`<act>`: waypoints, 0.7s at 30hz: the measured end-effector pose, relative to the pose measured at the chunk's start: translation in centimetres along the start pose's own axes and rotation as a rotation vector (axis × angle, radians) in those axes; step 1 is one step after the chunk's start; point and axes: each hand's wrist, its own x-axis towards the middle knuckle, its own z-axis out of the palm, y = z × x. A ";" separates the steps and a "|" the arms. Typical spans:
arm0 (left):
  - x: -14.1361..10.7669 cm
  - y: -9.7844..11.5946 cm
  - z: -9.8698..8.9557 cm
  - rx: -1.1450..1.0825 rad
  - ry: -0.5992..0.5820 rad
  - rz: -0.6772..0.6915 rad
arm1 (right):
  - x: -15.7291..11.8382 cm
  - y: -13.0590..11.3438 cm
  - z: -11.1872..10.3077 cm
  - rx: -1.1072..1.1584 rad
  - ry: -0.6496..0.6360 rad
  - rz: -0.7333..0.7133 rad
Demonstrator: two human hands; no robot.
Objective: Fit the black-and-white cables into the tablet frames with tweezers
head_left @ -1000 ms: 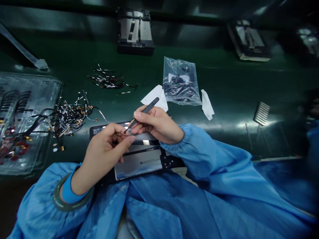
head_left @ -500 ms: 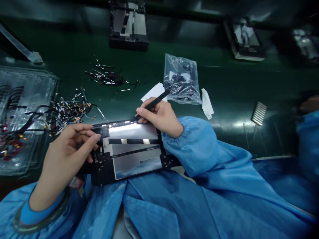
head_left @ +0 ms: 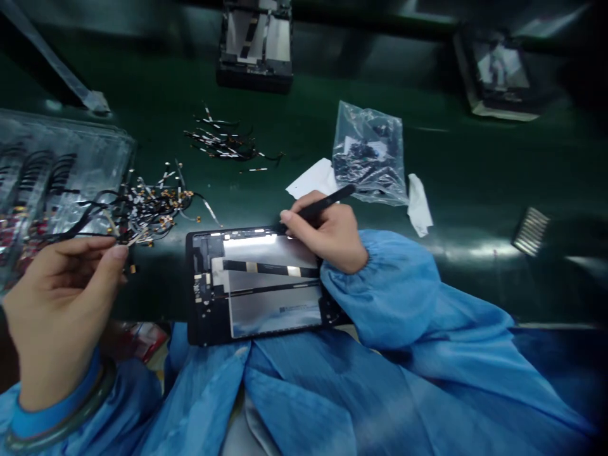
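Observation:
An opened tablet (head_left: 275,310), its silver inner plate and black frame showing, lies in front of me against my blue gown. My right hand (head_left: 332,231) grips black tweezers (head_left: 327,201) over the tablet's far edge; their tips are hidden behind the fingers. To the left of the tablet, my left hand (head_left: 71,297) is at the near side of a tangled pile of flex cables (head_left: 156,206). Its thumb and forefinger are pinched on a thin pale flex cable (head_left: 135,239), whose far end merges with the pile.
Clear plastic trays (head_left: 102,142) with black cables stand at left. Further back lie a smaller cable bunch (head_left: 223,142), a plastic bag (head_left: 368,155) of dark parts and white paper pieces (head_left: 313,180). Two more device units (head_left: 256,76) (head_left: 506,95) sit along the back.
My left hand has left the tablet's left edge and moved left to the cable pile, where it now pinches a flex cable. My right hand stays at the tablet's far edge with the tweezers.

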 end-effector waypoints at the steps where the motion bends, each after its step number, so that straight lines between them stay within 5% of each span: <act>1: 0.3 -0.2 -0.5 -0.008 0.034 0.008 | 0.1 0.1 0.0 0.059 0.030 0.043; 5: 1.8 -1.3 -2.6 0.205 0.138 0.086 | 0.8 0.7 0.1 0.273 0.136 0.161; 11: 3.4 -2.4 -2.9 0.568 0.029 0.293 | 1.2 0.7 0.2 0.335 0.142 0.206; 17: 1.6 -0.8 0.0 0.805 -0.030 0.135 | 1.0 0.7 0.3 0.324 0.142 0.208; 21: 1.1 -1.4 1.4 0.745 -0.077 0.049 | 1.1 1.1 0.3 0.327 0.133 0.141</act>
